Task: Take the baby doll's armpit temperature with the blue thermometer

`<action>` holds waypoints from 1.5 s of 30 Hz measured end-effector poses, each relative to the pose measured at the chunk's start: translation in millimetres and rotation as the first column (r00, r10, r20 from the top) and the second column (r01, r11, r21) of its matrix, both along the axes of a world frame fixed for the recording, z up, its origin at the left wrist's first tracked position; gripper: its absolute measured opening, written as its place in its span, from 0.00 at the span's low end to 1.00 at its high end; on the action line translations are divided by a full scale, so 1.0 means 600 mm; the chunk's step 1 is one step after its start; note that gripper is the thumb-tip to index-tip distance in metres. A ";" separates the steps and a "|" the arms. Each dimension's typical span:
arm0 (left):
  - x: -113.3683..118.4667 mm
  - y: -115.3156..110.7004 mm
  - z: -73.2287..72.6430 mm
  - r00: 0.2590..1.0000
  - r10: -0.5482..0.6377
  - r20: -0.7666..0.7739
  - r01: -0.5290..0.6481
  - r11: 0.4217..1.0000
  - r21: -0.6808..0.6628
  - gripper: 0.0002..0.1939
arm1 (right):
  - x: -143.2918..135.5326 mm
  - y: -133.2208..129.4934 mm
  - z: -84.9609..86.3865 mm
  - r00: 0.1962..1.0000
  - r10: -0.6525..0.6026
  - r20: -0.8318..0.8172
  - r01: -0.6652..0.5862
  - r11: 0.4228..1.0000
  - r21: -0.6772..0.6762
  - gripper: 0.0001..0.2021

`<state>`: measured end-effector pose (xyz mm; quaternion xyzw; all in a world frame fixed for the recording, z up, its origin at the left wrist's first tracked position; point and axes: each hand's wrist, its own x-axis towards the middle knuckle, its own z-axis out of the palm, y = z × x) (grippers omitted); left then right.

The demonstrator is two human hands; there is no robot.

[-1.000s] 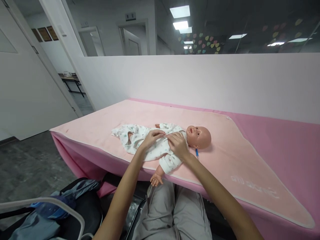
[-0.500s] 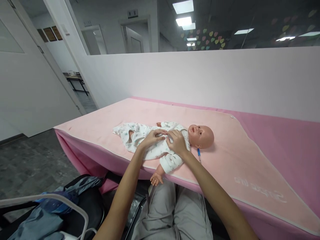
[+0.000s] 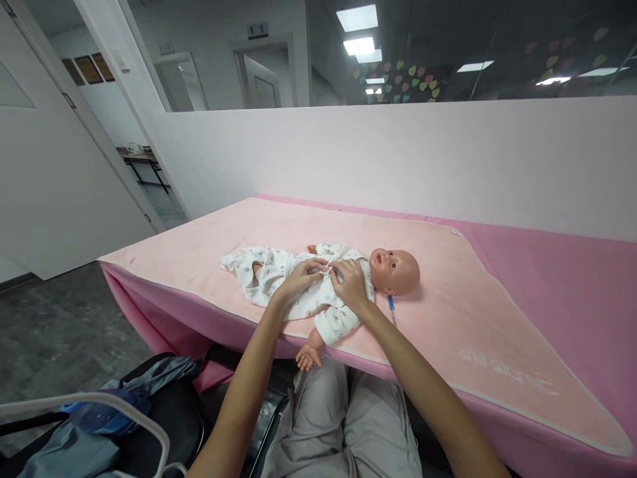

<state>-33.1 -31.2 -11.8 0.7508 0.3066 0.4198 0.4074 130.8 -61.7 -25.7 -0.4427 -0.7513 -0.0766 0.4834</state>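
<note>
A baby doll (image 3: 395, 272) lies on its back, its head to the right and one arm over the near edge. It wears white printed baby clothes (image 3: 303, 305). Over the chest, my left hand (image 3: 302, 277) and my right hand (image 3: 350, 282) are close together with fingertips pinched on the front of the clothes. A thin white bit of cloth, perhaps a tie, shows between them; its ends are hidden by my fingers.
A pale pink mat (image 3: 478, 299) covers much of the pink-draped table (image 3: 572, 265). Beside the doll's head lies a thin blue-tipped item (image 3: 391, 304). Clothes and a blue bag (image 3: 107, 408) lie on a black chair at left. A white wall (image 3: 398, 159) stands behind.
The view has shifted slightly. My fingertips have drawn a little apart, and a thin white bit of cloth now shows between them. The doll lies as before.
</note>
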 end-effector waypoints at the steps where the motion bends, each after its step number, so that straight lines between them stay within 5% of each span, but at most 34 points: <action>1: 0.000 0.000 -0.001 1.000 -0.007 0.001 0.007 1.000 0.004 0.07 | 0.000 0.000 -0.001 1.000 0.011 -0.003 -0.011 1.000 0.004 0.09; 11: 0.001 -0.013 0.010 0.997 -0.060 0.047 0.061 0.998 -0.004 0.09 | 0.000 -0.006 0.007 0.998 0.047 0.029 -0.047 0.999 0.011 0.07; 19: -0.004 -0.014 0.011 1.000 0.027 -0.006 -0.026 0.999 0.043 0.11 | 0.000 -0.005 0.007 0.995 0.057 0.085 -0.056 0.998 -0.011 0.09; 31: -0.027 -0.023 0.006 0.983 0.135 0.126 -0.115 0.982 -0.151 0.14 | -0.004 -0.010 0.012 0.983 0.051 0.177 -0.062 0.997 0.052 0.09; 36: -0.057 -0.065 -0.013 0.964 0.265 -0.025 -0.262 0.961 0.093 0.13 | -0.033 -0.023 0.019 0.928 0.163 0.334 -0.197 0.978 0.071 0.10; 45: -0.049 -0.087 -0.041 0.914 0.393 -0.099 -0.336 0.873 0.354 0.13 | -0.041 -0.021 0.007 0.919 0.167 0.356 -0.163 0.986 -0.042 0.10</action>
